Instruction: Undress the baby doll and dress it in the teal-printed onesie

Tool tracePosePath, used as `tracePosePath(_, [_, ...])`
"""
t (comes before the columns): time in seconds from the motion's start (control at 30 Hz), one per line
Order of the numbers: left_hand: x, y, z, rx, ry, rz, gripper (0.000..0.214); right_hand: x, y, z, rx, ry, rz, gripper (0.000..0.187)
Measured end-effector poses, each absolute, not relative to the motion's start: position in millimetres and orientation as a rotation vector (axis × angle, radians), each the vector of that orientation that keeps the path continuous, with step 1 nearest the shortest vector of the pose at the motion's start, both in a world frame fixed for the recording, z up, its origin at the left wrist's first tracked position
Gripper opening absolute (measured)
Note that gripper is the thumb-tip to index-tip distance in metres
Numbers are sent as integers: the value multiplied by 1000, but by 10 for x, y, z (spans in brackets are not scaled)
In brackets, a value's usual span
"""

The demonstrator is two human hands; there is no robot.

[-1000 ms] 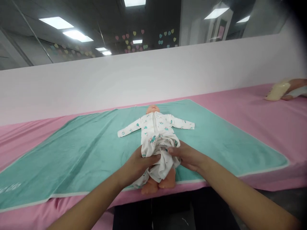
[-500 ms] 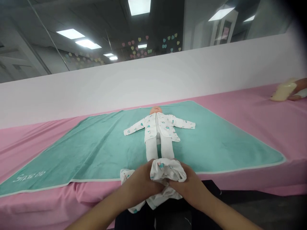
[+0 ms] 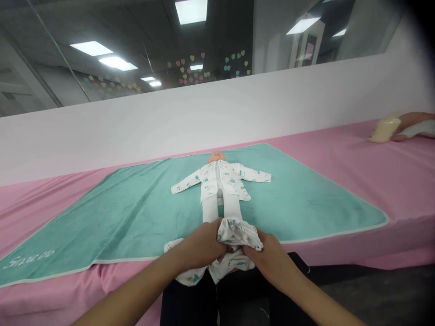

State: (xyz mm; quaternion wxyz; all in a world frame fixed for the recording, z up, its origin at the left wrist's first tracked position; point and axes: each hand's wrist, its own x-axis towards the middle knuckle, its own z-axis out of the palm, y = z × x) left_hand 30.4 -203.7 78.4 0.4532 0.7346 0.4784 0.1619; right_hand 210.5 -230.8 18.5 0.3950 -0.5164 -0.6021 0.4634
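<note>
A baby doll (image 3: 217,156) lies on its back on a teal blanket (image 3: 302,203), its white legs pointing at me. It wears a white printed baby jacket (image 3: 209,181), open down the front with both sleeves spread out. At its feet, my left hand (image 3: 212,242) and my right hand (image 3: 263,251) grip white printed baby pants (image 3: 238,233) from either side. The fabric is gathered into a bunched ring between them. More of the pants hangs below and left of my left wrist. The ends of the doll's legs are hidden behind the cloth and my hands.
A pink cloth (image 3: 356,167) covers the table under the blanket. At the far right a yellowish bottle (image 3: 384,130) lies beside another doll's arm or a person's arm, I cannot tell which. A white wall (image 3: 170,122) with a window above runs along the back.
Both hands have moved slightly up toward the doll's feet with the bunched pants. The view has shifted a little to the right.
</note>
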Motion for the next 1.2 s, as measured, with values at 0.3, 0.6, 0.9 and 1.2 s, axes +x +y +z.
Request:
tracePosePath(0.3, [253, -1916, 967, 1777, 963, 320, 40, 2278, -2265, 284, -1015, -1532, 1331, 29])
tracePosePath(0.6, [419, -1742, 896, 2021, 938, 353, 28, 2457, -1962, 229, -1095, -1608, 1248, 20])
tracePosePath(0.9, [341, -1443, 937, 2015, 952, 310, 37, 2615, -1572, 251, -910, -1557, 1532, 23])
tracePosePath(1.2, [13, -1142, 608, 1103, 662, 662, 42, 2672, -1196, 188, -718, -1314, 1700, 25])
